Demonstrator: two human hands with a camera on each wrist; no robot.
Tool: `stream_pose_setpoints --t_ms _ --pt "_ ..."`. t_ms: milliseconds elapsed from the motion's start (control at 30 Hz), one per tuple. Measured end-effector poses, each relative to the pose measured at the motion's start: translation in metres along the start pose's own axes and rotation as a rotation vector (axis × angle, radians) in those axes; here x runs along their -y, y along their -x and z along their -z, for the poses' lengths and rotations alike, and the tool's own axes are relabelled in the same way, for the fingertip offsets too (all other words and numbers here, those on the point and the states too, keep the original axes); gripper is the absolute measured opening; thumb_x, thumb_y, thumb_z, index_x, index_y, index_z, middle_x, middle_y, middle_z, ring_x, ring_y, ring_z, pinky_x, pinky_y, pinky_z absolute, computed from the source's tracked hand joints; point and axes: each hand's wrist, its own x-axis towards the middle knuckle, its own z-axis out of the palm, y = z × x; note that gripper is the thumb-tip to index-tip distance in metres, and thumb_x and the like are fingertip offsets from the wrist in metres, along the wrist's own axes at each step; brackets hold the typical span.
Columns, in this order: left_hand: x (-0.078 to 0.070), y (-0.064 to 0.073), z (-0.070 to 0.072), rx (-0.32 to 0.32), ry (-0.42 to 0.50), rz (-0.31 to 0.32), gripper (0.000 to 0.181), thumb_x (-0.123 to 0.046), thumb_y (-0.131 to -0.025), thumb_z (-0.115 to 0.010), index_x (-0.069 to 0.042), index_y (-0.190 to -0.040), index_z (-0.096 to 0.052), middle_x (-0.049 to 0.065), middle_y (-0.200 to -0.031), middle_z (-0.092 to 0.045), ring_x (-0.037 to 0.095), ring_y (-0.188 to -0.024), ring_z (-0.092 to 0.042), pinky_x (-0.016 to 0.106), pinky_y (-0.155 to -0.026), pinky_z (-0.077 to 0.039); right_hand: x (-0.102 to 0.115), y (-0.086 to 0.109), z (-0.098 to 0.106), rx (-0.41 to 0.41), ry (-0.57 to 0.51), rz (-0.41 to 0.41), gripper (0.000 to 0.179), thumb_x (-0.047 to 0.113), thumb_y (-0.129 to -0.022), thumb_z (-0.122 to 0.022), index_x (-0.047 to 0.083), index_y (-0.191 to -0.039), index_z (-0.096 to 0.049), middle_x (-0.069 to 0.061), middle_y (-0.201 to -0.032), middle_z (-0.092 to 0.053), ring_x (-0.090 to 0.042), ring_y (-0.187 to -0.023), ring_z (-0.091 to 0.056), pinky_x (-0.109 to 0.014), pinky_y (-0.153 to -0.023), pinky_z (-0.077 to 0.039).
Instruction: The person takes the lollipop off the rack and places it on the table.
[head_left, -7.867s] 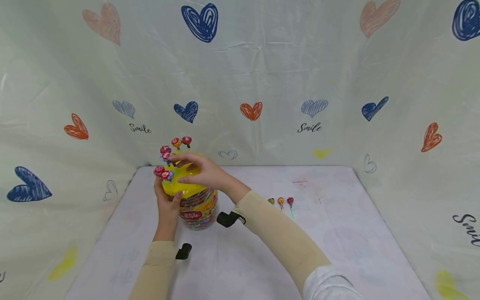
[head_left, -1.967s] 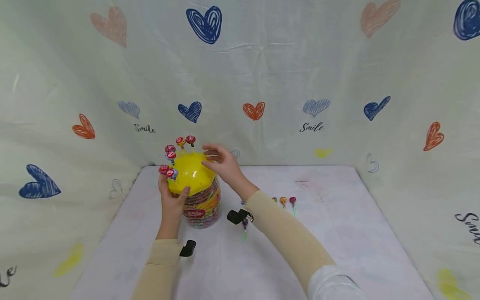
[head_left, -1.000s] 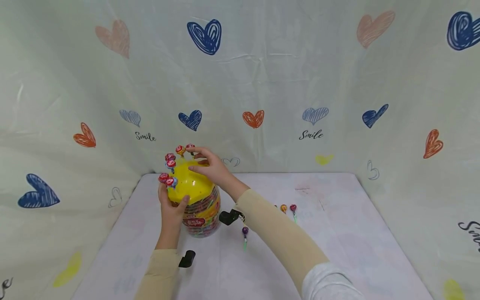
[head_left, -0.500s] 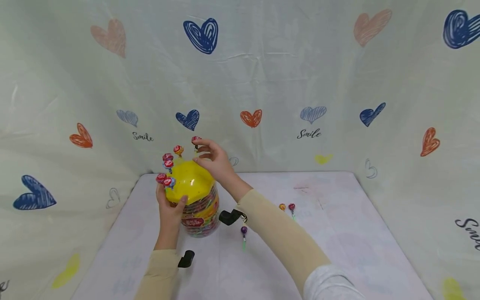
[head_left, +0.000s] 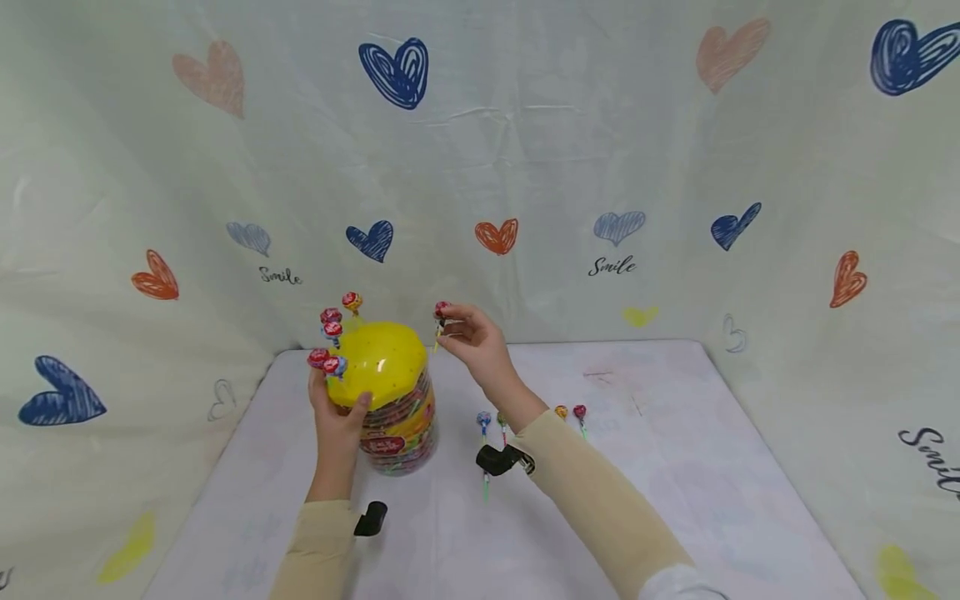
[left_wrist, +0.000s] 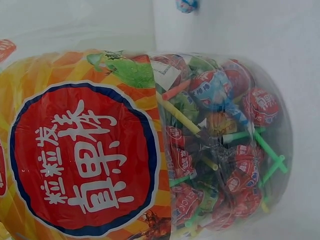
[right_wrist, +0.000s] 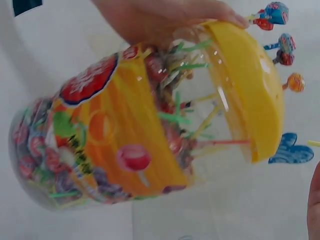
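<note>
Pinching a red lollipop (head_left: 443, 308) in its fingers, the right hand (head_left: 482, 343) hung off the right edge of the yellow lid (head_left: 384, 357), a gap between. Left hand (head_left: 340, 421) fingers curled round the jar (head_left: 401, 429) beneath that rim. The jar stood toward the left side of the counter (head_left: 637, 508), which stretched wide rightward past loose lollipops (head_left: 580, 411).

Head view: from above, facing forward and down, worktop (head_left: 637, 500) across lower half. Left wrist: very close, jar (head_left: 393, 398) sideways in frame. Right wrist: farther back, whole jar slanted. All three share jar.
</note>
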Motion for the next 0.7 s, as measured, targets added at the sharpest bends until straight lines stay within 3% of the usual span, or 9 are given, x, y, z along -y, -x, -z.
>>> stream_pose_setpoints --t_ms 200,367,500,700 --pt "0.002 0.0 0.002 0.013 0.014 -0.04 0.081 -0.012 -0.096 -0.062 -0.028 -0.155 -0.01 -0.007 -0.153 -0.013 0.016 -0.131 -0.034 0.014 -0.105 -0.033 -0.012 0.017 0.017 -0.029 -0.034 -0.041 0.036 -0.011 -0.088 -0.064 -0.001 -0.121 -0.058 -0.009 -0.12 -0.061 -0.022 -0.099 -0.059 -0.03 -0.089 -0.052" --pt "-0.002 0.0 0.003 0.024 0.016 -0.025 0.082 -0.01 -0.095 -0.062 -0.026 -0.156 -0.009 -0.006 -0.154 -0.012 0.017 -0.132 -0.033 0.014 -0.105 -0.031 -0.021 0.031 0.028 -0.045 -0.037 -0.075 0.037 -0.014 -0.086 -0.065 -0.001 -0.119 -0.058 -0.012 -0.117 -0.062 -0.02 -0.094 -0.06 -0.029 -0.085 -0.054" --pt "0.004 -0.002 0.004 0.022 0.013 -0.029 0.082 -0.01 -0.096 -0.062 -0.029 -0.155 -0.009 -0.009 -0.154 -0.012 0.015 -0.131 -0.033 0.014 -0.105 -0.032 -0.028 0.041 0.037 -0.033 -0.017 -0.084 0.038 -0.014 -0.085 -0.065 0.0 -0.12 -0.057 -0.012 -0.117 -0.061 -0.019 -0.093 -0.06 -0.029 -0.084 -0.054" --pt "0.003 -0.003 0.002 0.024 0.025 -0.048 0.08 -0.006 -0.096 -0.059 -0.025 -0.156 -0.009 -0.005 -0.154 -0.015 0.015 -0.131 -0.033 0.015 -0.106 -0.032 -0.035 0.056 0.051 -0.01 0.006 -0.115 0.041 -0.01 -0.085 -0.068 -0.001 -0.124 -0.057 -0.015 -0.12 -0.061 -0.021 -0.09 -0.061 -0.028 -0.082 -0.055"
